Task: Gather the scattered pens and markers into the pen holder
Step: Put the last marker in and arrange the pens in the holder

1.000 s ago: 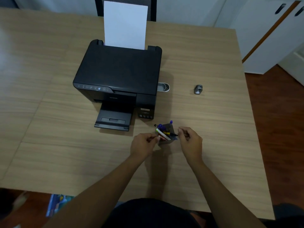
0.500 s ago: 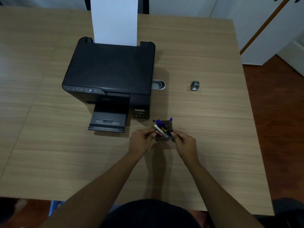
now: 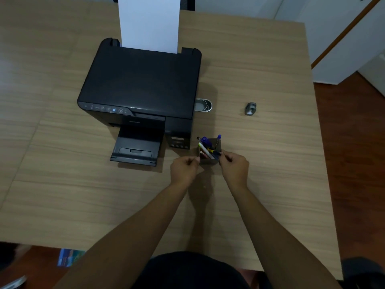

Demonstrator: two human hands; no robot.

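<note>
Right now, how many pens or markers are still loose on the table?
0 visible. All the pens I can see stand in the pen holder between both hands, just right of the printer's front. One could be hidden behind the printer or under the arms.

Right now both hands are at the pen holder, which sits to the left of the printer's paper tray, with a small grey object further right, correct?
Not quite. The head view shows the pen holder right of the printer tray, not left. Both the left hand and right hand are at it, and the small grey object lies further right.
</note>
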